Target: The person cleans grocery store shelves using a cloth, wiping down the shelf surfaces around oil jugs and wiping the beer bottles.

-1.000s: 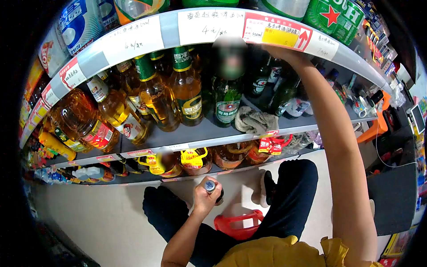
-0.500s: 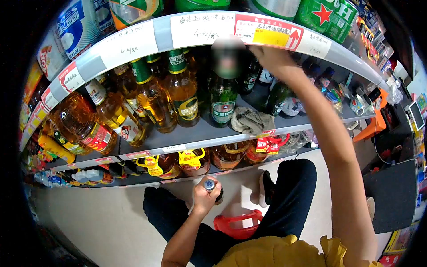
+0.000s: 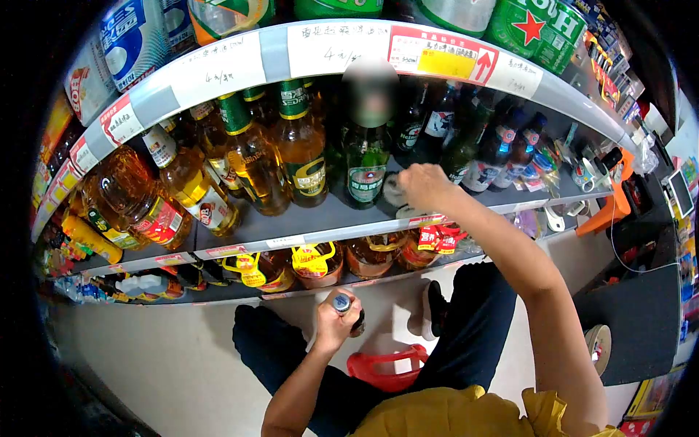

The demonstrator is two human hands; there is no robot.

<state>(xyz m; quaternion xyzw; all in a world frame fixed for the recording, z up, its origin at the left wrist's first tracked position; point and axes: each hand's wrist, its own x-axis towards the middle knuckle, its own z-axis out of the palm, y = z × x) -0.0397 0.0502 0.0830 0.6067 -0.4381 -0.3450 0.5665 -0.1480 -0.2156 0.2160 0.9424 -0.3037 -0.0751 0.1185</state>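
My left hand [image 3: 335, 322] is wrapped round the neck of a dark bottle [image 3: 357, 325], its silver-blue cap showing above the fist. The bottle is upright over the floor, between my knees. My right hand [image 3: 428, 186] is on the middle shelf, closed over a grey cloth [image 3: 394, 192] that is partly hidden and a little blurred. Just left of the cloth stands a green beer bottle [image 3: 365, 171]. Behind my right hand are more dark bottles, among them a Heineken bottle [image 3: 411, 130].
Amber beer bottles [image 3: 300, 156] fill the left of the shelf [image 3: 328, 213]. Blue-labelled bottles [image 3: 499, 149] stand to the right. Large jugs with yellow tags [image 3: 313, 260] sit below. Above runs a price-tag rail [image 3: 280, 54]. A red plastic stool [image 3: 386, 368] is under me.
My right hand has come down from under the upper rail to the cloth and closed on it. The cloth has shifted slightly left. My left hand still holds its bottle in nearly the same place.
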